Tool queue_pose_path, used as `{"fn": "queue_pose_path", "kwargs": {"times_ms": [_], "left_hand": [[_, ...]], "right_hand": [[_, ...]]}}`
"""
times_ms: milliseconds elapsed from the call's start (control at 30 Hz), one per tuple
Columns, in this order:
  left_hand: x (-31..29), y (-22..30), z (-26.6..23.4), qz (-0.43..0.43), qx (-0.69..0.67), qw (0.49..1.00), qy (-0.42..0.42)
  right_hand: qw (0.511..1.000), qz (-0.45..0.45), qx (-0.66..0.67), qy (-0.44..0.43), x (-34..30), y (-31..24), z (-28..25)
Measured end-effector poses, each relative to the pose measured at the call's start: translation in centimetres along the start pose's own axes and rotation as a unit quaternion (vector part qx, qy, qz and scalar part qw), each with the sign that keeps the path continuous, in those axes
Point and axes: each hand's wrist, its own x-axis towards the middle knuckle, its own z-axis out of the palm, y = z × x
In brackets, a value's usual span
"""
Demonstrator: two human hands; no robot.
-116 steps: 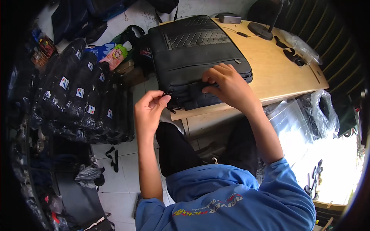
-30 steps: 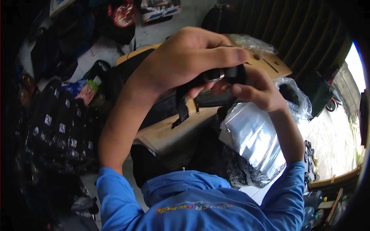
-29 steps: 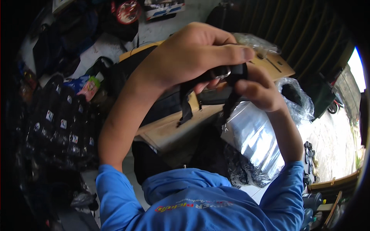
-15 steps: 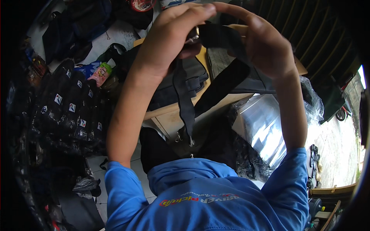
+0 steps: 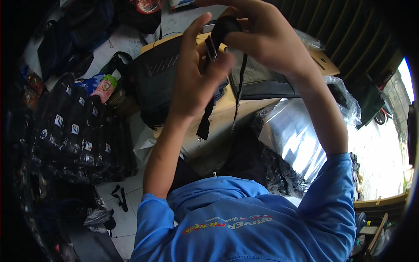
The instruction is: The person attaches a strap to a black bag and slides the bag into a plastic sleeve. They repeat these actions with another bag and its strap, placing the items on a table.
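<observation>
Both my hands are raised over a wooden work surface at the top of the view, handling a black webbing strap (image 5: 227, 28). My right hand (image 5: 266, 37) is closed round the strap's folded loop. My left hand (image 5: 194, 74) grips a small dark buckle-like piece (image 5: 211, 48) by the loop; its thumb is smeared by motion. Loose strap ends hang below the hands, a wide one (image 5: 205, 124) and a thin one (image 5: 238, 89). Behind my left hand lies a black bag (image 5: 159, 76). How the strap runs through the buckle-like piece is hidden.
Plastic-wrapped black bundles (image 5: 74, 131) are stacked at left, beside a pink-and-green packet (image 5: 104, 87). A flat dark panel (image 5: 266, 89) lies on the wooden surface (image 5: 205, 142). Clear plastic-wrapped goods (image 5: 292, 135) stand at right. A black strap piece (image 5: 120, 198) lies on the tiled floor.
The wide strap that hung in a long loop is drawn up between my hands. My left hand has turned and its fingers spread more; the hanging ends have shifted, uncovering more of the black bag.
</observation>
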Motion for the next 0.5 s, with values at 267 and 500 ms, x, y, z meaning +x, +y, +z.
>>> {"fn": "queue_pose_path", "kwargs": {"times_ms": [267, 500], "left_hand": [[-0.7, -5.7, 3.5, 0.082, 0.133, 0.988, 0.012], [-1.8, -6.6, 6.4, -0.016, -0.025, 0.999, 0.011]], "right_hand": [[0.992, -0.047, -0.102, 0.05, -1.3, -0.5, -0.7], [0.979, -0.044, -0.197, 0.032, -2.3, -0.2, -2.7]]}}
